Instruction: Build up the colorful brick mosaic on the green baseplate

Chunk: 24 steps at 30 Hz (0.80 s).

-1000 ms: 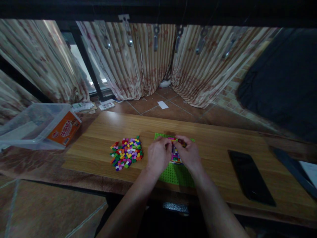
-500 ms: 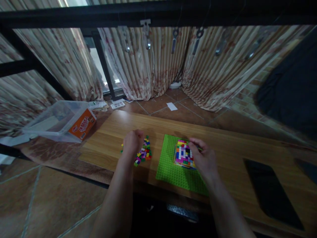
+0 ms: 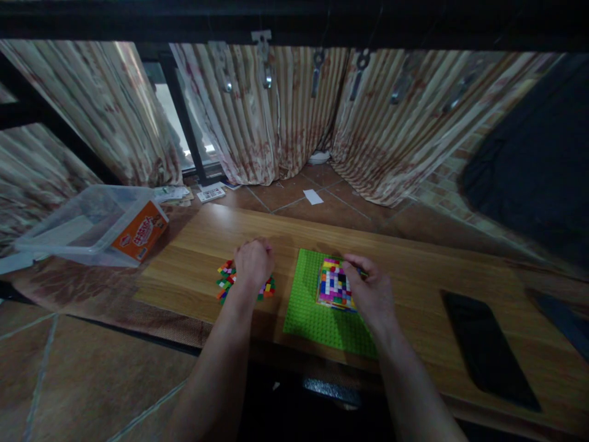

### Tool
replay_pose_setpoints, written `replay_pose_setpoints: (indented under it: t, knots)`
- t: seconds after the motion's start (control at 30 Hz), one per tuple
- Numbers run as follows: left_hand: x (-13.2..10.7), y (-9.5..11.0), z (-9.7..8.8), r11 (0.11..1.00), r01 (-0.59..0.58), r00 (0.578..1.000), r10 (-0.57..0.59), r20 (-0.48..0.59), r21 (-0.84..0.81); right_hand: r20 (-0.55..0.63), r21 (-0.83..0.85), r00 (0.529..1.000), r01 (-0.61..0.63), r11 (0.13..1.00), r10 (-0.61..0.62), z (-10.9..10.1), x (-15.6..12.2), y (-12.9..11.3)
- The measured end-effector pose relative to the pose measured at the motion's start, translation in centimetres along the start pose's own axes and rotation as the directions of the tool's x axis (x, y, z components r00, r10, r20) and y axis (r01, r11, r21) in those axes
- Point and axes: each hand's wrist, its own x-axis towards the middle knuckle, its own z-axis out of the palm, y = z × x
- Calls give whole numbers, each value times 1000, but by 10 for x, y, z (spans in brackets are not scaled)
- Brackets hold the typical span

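On a bright green studded baseplate (image 3: 306, 307) stands a block built of multicoloured toy bricks (image 3: 335, 285). My right hand (image 3: 373, 294) is at the block's right side and covers part of it. Its thumb and fingers are drawn together near the far edge, and what lies between them is too small to make out. Left of the plate, my left hand (image 3: 254, 264) is over a pile of loose toy bricks (image 3: 225, 282), hiding the pile's middle. The left fingers are curled together and point away from me, so anything in them is hidden.
The wooden table (image 3: 184, 270) carries a black flat slab (image 3: 490, 350) on the right. Beyond its left end stands a clear plastic bin (image 3: 92, 227) with an orange label. A dark rail (image 3: 294, 27) with hanging metal hooks runs across the top. Striped curtains (image 3: 257, 123) hang behind.
My left hand has shifted right and over the pile, uncovering bricks on its left side. The right hand stays at the brick block. The whole view has moved slightly.
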Motion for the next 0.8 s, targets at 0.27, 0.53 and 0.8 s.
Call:
replay_pose_setpoints:
  t: [0.27, 0.53, 0.8]
  knots:
    - [-2, 4, 1, 1000, 1, 998, -2, 58, 10, 29, 23, 999, -19, 1000, 19, -1, 1, 2]
    - [3, 2, 10, 870, -104, 995, 91, -52, -481, 19, 33, 1000, -15, 999, 15, 0, 0, 0]
    - [-28, 43, 14, 263, -80, 959, 285, -2, -961, -7, 9, 1000, 20, 1000, -20, 1, 2, -1]
